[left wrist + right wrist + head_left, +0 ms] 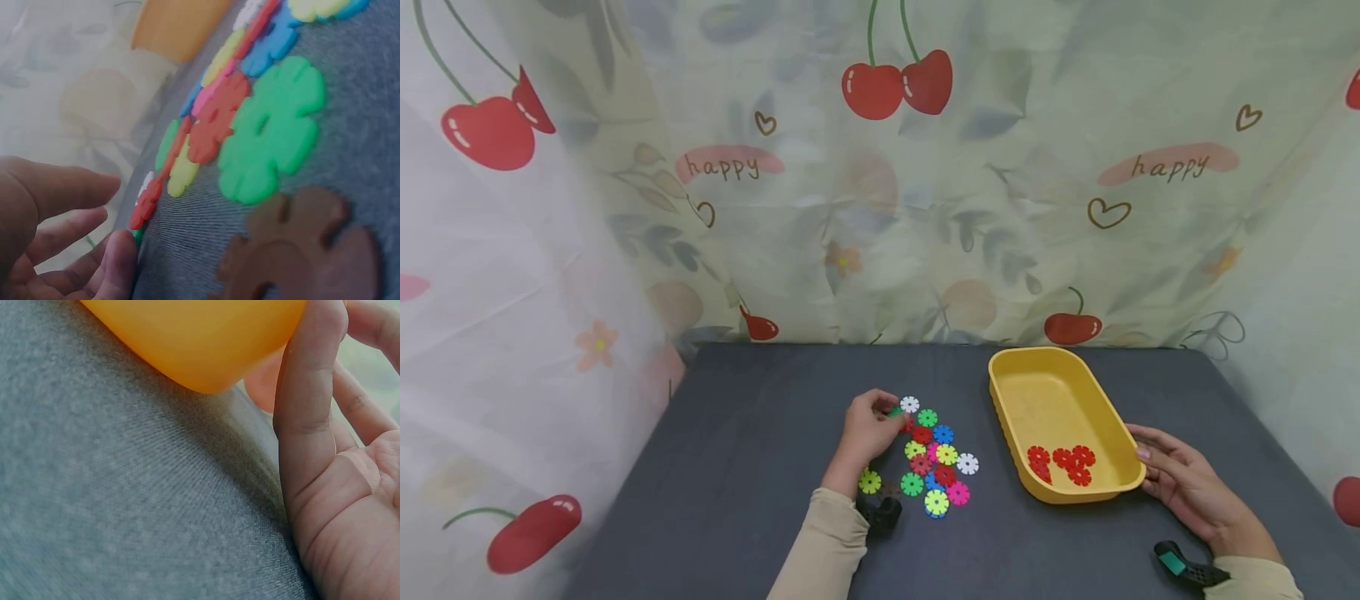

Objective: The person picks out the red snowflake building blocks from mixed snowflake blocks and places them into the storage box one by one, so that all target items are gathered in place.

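Note:
My left hand (872, 425) is at the far left of a cluster of flower-shaped plastic discs, thumb and forefinger spread apart. In the left wrist view its fingertips (103, 187) are right beside a red disc (147, 206), with a green disc (139, 235) partly hidden beneath it. White, blue, yellow, pink and more green discs lie about, some overlapping. My right hand (1183, 483) touches the near right corner of a yellow tray (1026, 392), its thumb (306, 406) straight against the wall. Several red discs (1078, 467) lie at the tray's near end.
A brown disc (294, 250) lies near the left wrist, next to a yellow-green disc (870, 481). Dark wrist straps are on both arms. The dark grey table (752, 433) meets a cherry-printed curtain (895, 208) at the back and sides.

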`<action>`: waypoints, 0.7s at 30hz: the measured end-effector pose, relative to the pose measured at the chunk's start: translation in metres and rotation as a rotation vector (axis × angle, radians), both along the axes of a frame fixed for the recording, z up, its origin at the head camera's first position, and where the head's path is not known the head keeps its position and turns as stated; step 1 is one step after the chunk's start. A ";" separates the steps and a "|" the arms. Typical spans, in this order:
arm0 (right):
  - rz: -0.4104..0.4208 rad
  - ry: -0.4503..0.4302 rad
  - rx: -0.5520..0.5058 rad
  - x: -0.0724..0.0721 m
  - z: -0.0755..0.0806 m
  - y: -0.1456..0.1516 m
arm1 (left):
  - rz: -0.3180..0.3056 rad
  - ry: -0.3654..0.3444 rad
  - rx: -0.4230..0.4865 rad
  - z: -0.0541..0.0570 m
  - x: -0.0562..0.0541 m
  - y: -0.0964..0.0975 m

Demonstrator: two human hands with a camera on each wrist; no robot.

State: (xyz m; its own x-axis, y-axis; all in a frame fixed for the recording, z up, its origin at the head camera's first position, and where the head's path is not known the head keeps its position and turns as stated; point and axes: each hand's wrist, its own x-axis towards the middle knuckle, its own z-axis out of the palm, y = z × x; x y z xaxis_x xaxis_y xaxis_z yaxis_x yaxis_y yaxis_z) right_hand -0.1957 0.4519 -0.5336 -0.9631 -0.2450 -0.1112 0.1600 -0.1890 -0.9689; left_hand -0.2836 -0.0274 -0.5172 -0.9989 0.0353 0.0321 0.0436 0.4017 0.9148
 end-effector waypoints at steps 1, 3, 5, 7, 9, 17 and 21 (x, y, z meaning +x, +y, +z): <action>0.000 0.001 0.001 0.000 0.000 0.000 | 0.002 0.006 -0.014 -0.001 0.000 0.001; 0.002 0.003 0.000 0.000 0.001 -0.001 | 0.006 0.019 -0.035 -0.002 0.000 0.002; 0.006 0.003 -0.004 0.000 0.002 -0.001 | 0.010 0.032 -0.055 -0.002 0.002 0.003; 0.010 0.003 -0.007 0.000 0.003 -0.001 | 0.012 0.046 -0.068 -0.001 0.003 0.004; 0.012 0.002 -0.007 0.000 0.003 -0.001 | 0.013 0.054 -0.079 0.000 0.004 0.004; -0.008 -0.007 0.013 -0.001 0.003 0.000 | 0.009 0.031 -0.103 0.001 0.004 0.006; -0.005 -0.014 0.003 -0.001 0.001 0.001 | 0.010 0.007 -0.101 0.002 0.004 0.006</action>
